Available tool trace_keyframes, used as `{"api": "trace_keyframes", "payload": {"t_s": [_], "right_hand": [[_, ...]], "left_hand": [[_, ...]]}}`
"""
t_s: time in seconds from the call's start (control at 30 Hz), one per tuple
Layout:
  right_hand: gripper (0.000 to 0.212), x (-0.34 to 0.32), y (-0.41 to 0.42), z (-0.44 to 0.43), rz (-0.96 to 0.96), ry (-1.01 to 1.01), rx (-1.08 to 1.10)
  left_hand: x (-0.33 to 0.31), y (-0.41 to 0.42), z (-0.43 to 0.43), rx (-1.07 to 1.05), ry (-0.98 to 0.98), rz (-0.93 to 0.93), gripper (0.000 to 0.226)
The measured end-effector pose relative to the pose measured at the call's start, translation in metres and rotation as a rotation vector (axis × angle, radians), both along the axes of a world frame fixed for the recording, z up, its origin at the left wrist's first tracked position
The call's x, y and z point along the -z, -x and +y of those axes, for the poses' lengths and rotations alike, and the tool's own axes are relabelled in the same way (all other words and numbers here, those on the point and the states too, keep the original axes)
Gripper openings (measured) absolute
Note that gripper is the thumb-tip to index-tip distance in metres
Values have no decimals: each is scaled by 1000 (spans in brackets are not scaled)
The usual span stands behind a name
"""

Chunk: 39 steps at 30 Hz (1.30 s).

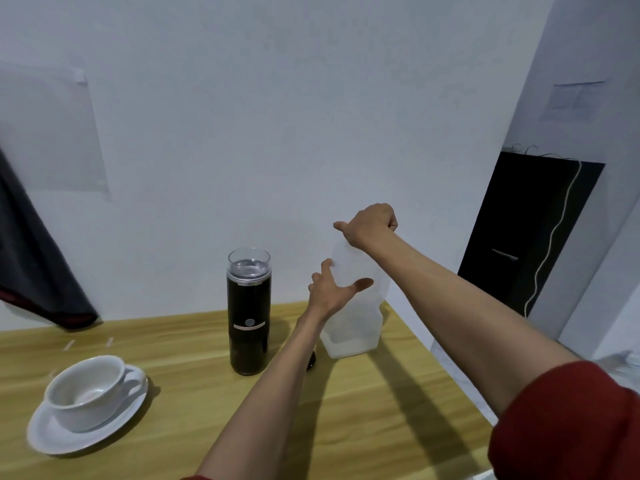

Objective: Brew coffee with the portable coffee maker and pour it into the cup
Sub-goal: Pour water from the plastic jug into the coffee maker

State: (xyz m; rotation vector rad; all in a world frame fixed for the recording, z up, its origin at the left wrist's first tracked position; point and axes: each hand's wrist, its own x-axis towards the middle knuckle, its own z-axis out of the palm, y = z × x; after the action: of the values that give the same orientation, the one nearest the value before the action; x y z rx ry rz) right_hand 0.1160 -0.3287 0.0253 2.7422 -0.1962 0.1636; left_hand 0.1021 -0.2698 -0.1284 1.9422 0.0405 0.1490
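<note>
A tall black portable coffee maker [249, 323] with a clear top chamber holding water stands upright mid-table. To its right is a translucent white plastic jug [356, 317], upright on the table. My left hand [332, 289] grips the jug's side, thumb across its front. My right hand [372, 225] is closed over the jug's top, hiding its cap or handle. At the near left, a white cup [86, 389] rests empty on a white saucer [69, 441].
The wooden table [363, 410] ends at the right just past the jug. A small dark object [311, 362] lies by my left forearm. Dark cloth [38, 265] hangs at the left. A black panel [526, 230] with a white cord leans at the right wall.
</note>
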Motion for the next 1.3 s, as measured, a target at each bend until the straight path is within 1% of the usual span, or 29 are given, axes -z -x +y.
{"api": "trace_keyframes", "payload": {"t_s": [0.03,0.07,0.13,0.17,0.23,0.27,0.3,0.37,0.4,0.47,0.53,0.57,0.6,0.63,0.7,0.77,0.8,0.9,0.97,1.0,1.07,1.13,1.17,1.2,1.27,1.3], "right_hand": [[70,-2,0,-5,18,4,-49],[70,-4,-3,-10,25,10,-120],[50,-13,-2,-17,85,-56,-183],[49,-20,-1,-20,131,-96,-189],[56,-34,0,-24,210,-198,-176],[55,-39,-1,-25,240,-226,-199],[51,-39,-5,-27,247,-228,-235],[49,-32,-8,-30,171,-209,-266],[55,-25,-8,-32,99,-195,-259],[74,-14,-8,-33,-34,-127,-247],[90,-13,-7,-33,-34,-79,-231],[93,-16,-7,-34,0,-92,-219],[91,-20,-8,-36,49,-138,-206],[84,-25,-7,-39,112,-209,-200],[63,-30,-5,-41,187,-315,-241],[50,-23,-3,-42,146,-298,-272],[49,-16,-3,-40,98,-283,-288],[51,6,-8,-39,-83,-262,-339],[52,13,-11,-44,-150,-306,-353],[58,16,-12,-47,-156,-331,-358],[69,24,-8,-56,-153,-428,-378],[61,43,1,-69,-231,-543,-476],[57,57,6,-75,-309,-652,-517],[56,71,13,-82,-389,-806,-517],[59,109,27,-95,-489,-1112,-401],[60,131,33,-101,-489,-1238,-310]], "left_hand": [[0,-1,1,8,4,8,109],[1,-1,2,8,5,7,108],[2,0,2,6,5,0,107],[2,0,3,7,9,-2,107],[3,-1,4,11,21,-4,109],[3,-1,4,9,21,-9,110],[3,0,4,6,21,-13,111],[4,1,4,2,19,-18,110],[5,1,4,1,21,-21,110],[5,2,3,3,23,-24,108],[4,2,4,6,18,-24,108],[4,1,5,8,15,-26,108],[4,1,5,12,14,-26,108],[4,1,5,16,17,-27,109],[5,1,5,13,18,-32,109],[6,3,3,1,23,-47,108],[7,3,2,-12,23,-60,108],[8,4,0,-34,19,-72,108],[7,4,0,-36,12,-71,111],[6,4,-1,-36,11,-71,112],[6,7,-1,-33,35,-65,113],[10,11,-1,-19,81,-57,113],[13,14,-1,-21,100,-62,111],[17,18,-2,-34,119,-69,108],[29,27,-5,-91,163,-86,95],[36,31,-7,-127,181,-85,87]]}}
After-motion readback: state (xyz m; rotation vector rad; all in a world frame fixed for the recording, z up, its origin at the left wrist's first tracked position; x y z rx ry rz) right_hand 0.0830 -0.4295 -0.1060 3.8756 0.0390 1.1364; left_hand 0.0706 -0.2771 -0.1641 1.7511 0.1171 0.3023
